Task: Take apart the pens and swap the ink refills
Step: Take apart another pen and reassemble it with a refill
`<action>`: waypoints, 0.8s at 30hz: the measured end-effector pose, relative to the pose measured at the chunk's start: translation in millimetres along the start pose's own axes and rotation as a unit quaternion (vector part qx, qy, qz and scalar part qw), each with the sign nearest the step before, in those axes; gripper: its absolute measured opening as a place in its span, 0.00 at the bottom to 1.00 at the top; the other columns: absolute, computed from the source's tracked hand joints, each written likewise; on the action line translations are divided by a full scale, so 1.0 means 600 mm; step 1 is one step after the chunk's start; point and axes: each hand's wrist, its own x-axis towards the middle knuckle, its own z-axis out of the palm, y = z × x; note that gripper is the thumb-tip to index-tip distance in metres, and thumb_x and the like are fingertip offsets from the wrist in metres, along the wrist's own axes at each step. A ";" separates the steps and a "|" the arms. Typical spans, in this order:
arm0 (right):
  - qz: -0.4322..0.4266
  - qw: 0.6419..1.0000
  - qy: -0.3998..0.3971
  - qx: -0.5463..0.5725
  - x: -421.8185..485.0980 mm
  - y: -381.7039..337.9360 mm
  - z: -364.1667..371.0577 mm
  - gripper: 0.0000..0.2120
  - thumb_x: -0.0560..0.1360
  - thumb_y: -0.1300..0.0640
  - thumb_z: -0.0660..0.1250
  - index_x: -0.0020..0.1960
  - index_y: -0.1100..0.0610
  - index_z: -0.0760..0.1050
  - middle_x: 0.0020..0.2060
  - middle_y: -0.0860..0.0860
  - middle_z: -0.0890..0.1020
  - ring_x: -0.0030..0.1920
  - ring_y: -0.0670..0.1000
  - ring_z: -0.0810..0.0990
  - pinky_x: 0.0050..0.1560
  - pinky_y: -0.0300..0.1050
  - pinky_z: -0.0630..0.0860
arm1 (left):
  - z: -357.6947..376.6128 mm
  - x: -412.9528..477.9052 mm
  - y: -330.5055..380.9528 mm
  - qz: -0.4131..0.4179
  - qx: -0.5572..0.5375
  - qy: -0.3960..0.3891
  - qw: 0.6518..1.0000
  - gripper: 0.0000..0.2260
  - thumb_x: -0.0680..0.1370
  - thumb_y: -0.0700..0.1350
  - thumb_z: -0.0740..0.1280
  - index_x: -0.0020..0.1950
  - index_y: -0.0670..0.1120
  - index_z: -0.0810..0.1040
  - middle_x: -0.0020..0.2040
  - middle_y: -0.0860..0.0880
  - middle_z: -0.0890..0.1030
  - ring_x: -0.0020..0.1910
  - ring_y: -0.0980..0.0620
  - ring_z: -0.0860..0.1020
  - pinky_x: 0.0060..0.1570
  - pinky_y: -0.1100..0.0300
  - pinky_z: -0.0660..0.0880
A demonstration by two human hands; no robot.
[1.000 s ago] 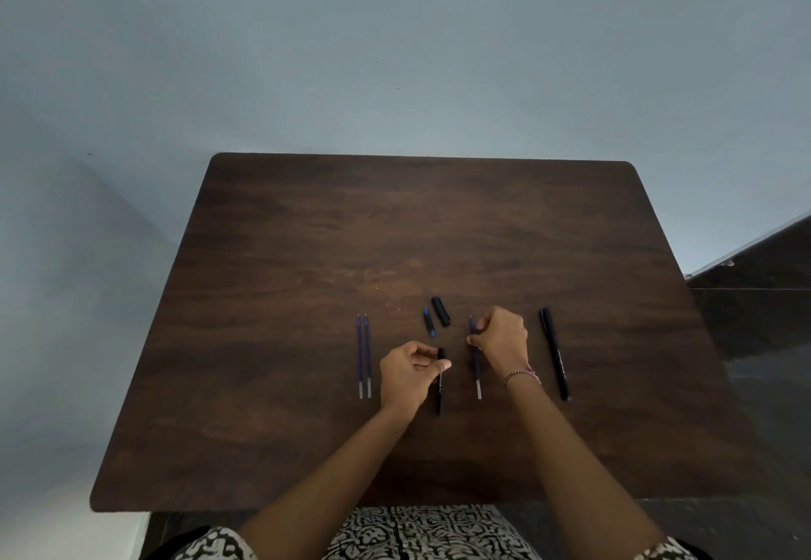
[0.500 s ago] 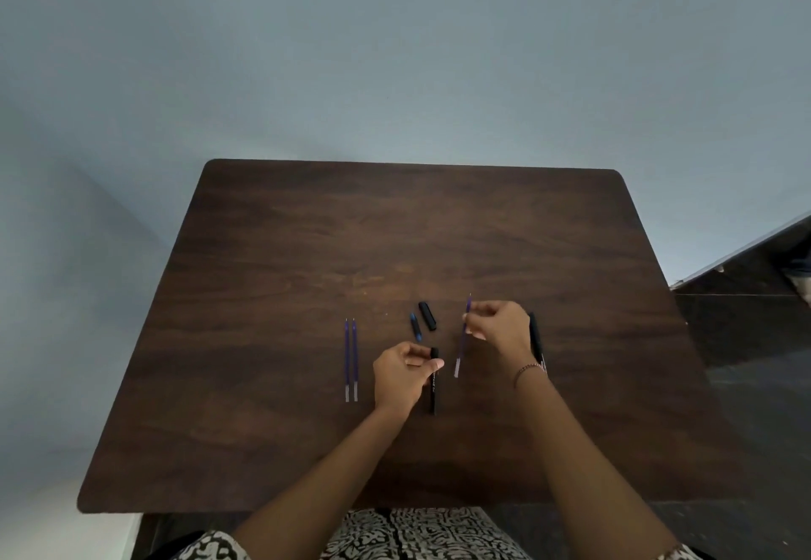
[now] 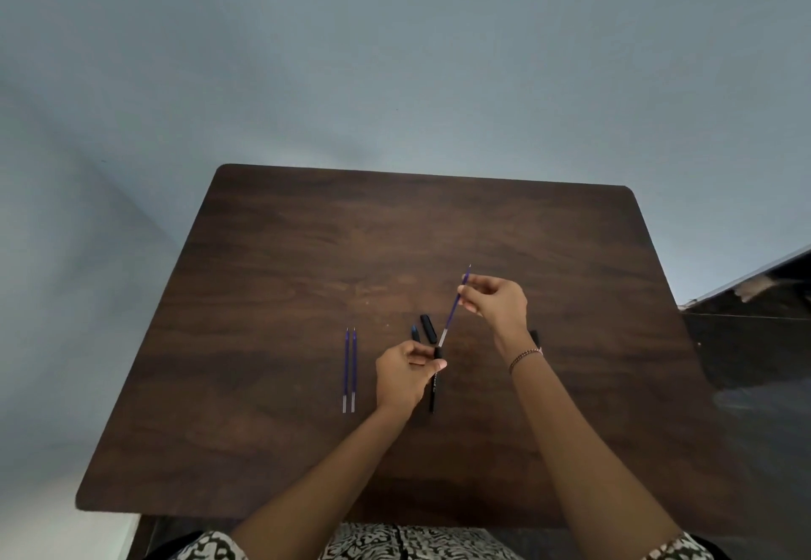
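Refill (image 3: pixel 452 318) pinched in right fingers (image 3: pixel 471 296), left fingers (image 3: pixel 432 364) gripping pen barrel (image 3: pixel 433 388).

The table (image 3: pixel 307 252) shows dark wood grain with a matt, smooth top; the black pen barrel (image 3: pixel 433 388) looks like matt plastic; the raised refill (image 3: pixel 452 313) is thin purple plastic; the bracelet (image 3: pixel 524 357) glints like metal.

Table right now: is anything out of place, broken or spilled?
Nothing stands out. Two refills lie side by side, two small pen parts lie apart on the table. The right hand aims a refill at the pen barrel in the left hand.
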 end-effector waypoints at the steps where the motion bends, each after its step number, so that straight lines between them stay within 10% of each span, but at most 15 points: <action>1: -0.001 1.000 -0.004 -0.007 -0.001 0.000 0.001 0.10 0.70 0.67 0.72 0.51 0.62 0.81 0.39 0.55 0.84 0.33 0.44 0.82 0.35 0.31 0.78 | -0.001 0.000 0.001 0.000 0.002 0.001 1.000 0.07 0.68 0.40 0.76 0.42 0.47 0.80 0.41 0.46 0.84 0.43 0.51 0.82 0.48 0.52 0.81; 24: -0.054 0.998 -0.017 -0.006 -0.004 -0.012 0.006 0.11 0.71 0.66 0.72 0.53 0.62 0.80 0.41 0.56 0.84 0.40 0.49 0.83 0.44 0.37 0.81 | -0.003 0.000 0.015 0.017 0.016 0.016 1.000 0.08 0.68 0.39 0.76 0.44 0.44 0.81 0.40 0.48 0.83 0.42 0.51 0.82 0.49 0.50 0.81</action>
